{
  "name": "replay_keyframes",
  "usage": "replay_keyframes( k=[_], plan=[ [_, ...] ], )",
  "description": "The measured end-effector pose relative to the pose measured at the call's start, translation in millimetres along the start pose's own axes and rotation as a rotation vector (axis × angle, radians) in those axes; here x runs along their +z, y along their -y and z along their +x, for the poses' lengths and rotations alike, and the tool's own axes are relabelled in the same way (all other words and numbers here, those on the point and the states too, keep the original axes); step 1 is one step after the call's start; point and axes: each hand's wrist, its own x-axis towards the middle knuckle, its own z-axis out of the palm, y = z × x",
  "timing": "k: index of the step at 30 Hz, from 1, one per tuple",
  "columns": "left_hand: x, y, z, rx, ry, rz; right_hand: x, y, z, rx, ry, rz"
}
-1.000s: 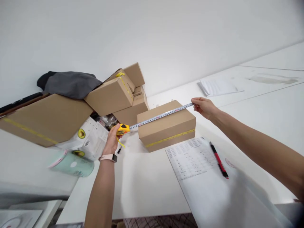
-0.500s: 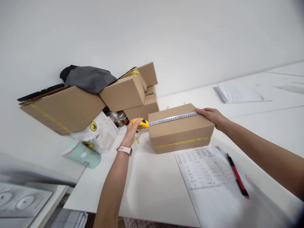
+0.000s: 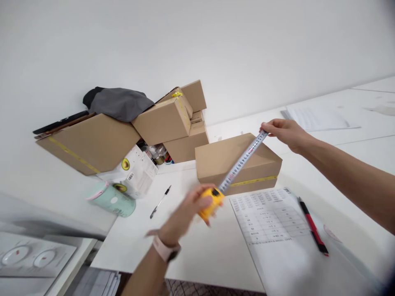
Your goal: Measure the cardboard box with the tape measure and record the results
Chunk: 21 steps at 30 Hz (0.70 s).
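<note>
A brown cardboard box [image 3: 222, 158] with a yellow strip along its side lies on the white table [image 3: 197, 246]. My left hand [image 3: 185, 213], blurred by motion, is closed round the yellow case of a tape measure [image 3: 210, 204] in front of the box. The steel blade [image 3: 242, 162] runs diagonally up across the box's top. My right hand [image 3: 285, 132] pinches the blade's end above the box's far right corner. A watch sits on my left wrist.
A printed sheet [image 3: 271, 218] and a red-and-black pen [image 3: 313, 227] lie right of the tape case. A black pen [image 3: 160, 201], a mint cylinder [image 3: 112, 200], a white carton [image 3: 135, 170] and stacked cardboard boxes [image 3: 160, 121] under grey cloth [image 3: 119, 102] sit left. Papers [image 3: 317, 119] lie far right.
My left hand has swung the tape case from the box's far left corner to its front, turning the blade from lengthwise to diagonal. My right hand lifted slightly with the blade's end.
</note>
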Motion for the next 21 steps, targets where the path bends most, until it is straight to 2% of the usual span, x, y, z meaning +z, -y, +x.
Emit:
replay_keyframes(
  k=[1,3,5,7,9,14,17,21],
  plan=[
    [21.2,13,-8,-0.085,0.135,-0.140,6,4,1,-0.010,0.087,-0.017],
    [62.1,40,-14,-0.208,0.296,-0.350,23,11,3,-0.025,0.290,-0.113],
    [94.1,59,-7,-0.203,0.323,-0.476,42,19,8,-0.070,0.442,-0.225],
    [112.0,63,6,-0.108,0.284,-0.563,59,25,19,-0.145,0.482,-0.321],
    [115.9,55,20,-0.024,0.210,-0.586,72,28,35,-0.178,0.428,-0.398],
    [102.8,29,42,0.042,0.065,-0.491,87,16,68,-0.104,0.322,-0.518],
    [105.8,29,45,0.043,0.044,-0.524,90,4,71,-0.094,0.311,-0.557],
    [122.7,33,41,0.047,0.025,-0.562,90,-2,69,-0.121,0.310,-0.576]
  ],
)
